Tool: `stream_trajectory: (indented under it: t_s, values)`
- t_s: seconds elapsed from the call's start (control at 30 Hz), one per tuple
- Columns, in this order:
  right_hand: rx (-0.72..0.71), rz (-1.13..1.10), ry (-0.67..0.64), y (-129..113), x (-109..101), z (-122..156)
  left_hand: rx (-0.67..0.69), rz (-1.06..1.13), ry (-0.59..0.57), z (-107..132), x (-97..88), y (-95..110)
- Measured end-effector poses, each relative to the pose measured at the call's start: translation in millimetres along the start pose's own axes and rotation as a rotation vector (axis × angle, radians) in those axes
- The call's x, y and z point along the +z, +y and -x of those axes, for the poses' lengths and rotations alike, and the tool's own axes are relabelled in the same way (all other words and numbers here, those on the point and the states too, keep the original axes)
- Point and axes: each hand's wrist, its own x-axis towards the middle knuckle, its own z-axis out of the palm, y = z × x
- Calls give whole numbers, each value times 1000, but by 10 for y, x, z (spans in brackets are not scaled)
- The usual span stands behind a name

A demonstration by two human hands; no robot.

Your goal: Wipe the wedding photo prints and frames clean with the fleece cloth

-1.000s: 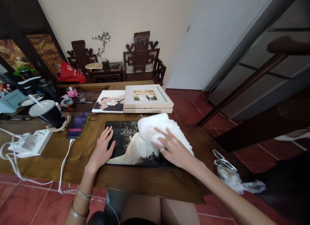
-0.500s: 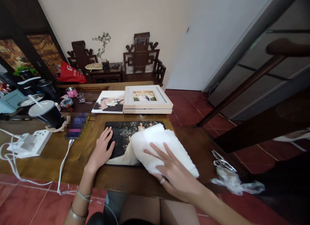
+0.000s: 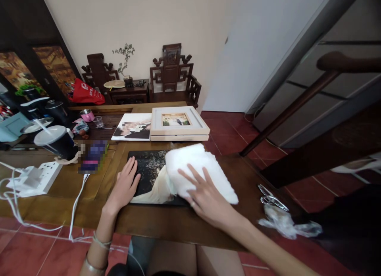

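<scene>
A dark photo panel (image 3: 145, 177) with a pale gown printed on it lies flat near the table's front edge. My left hand (image 3: 126, 183) rests open on the panel's left edge, its fingers stretched out. A folded white towel (image 3: 218, 177) covers the panel's right part and reaches past its right side. Over the towel's left part, my right hand (image 3: 205, 198) presses and holds it, with several fingers spread on top. The thumb side is by the lower edge and partly hidden.
Behind the panel are stacked picture frames (image 3: 180, 127) and a photo print (image 3: 132, 127). To the left stand a lidded cup (image 3: 58, 141), a phone (image 3: 93, 156) with a cable and a power strip (image 3: 44, 177). Scissors (image 3: 272, 198) and a plastic bag (image 3: 281, 222) lie at right.
My right hand has pushed the towel a little away from me over the panel, uncovering more of its lower edge. The left hand stays on the panel's left edge.
</scene>
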Motion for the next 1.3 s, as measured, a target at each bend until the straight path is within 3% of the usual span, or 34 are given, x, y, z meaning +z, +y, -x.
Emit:
stream_trajectory:
  t_s: [0.1, 0.17, 0.27, 0.4, 0.5, 0.6, 0.77, 0.87, 0.97, 1.17, 1.3]
  values:
    - [-54, -55, -18, -267, -55, 283, 16, -5, 9, -4, 3, 6]
    - [-85, -85, -19, -288, -90, 340, 7, 0, 4, -4, 1, 12]
    - [-56, -101, 12, -54, -101, 186, 0, 9, 12, -2, -6, 19]
    - [87, -37, 103, 424, -36, -238, 8, 10, 11, 2, -14, 17]
    - [150, 16, 102, 544, 18, -400, 5, 8, 7, 2, -15, 14]
    - [123, 45, 72, 337, 36, -253, -4, 2, 4, 0, -10, 10]
    - [-54, -68, 32, -239, -51, 343, 7, -9, 21, -9, 7, -8]
    - [-133, -146, 27, -335, -132, 491, 17, -21, 28, -17, 19, -22]
    - [-81, -190, 4, -152, -164, 315, 20, -19, 32, -20, 23, -29]
    - [128, -109, -16, 454, -112, -472, 0, 14, 16, -13, 1, -6]
    - [155, -94, -25, 456, -106, -584, -14, 9, 15, -12, 1, 7]
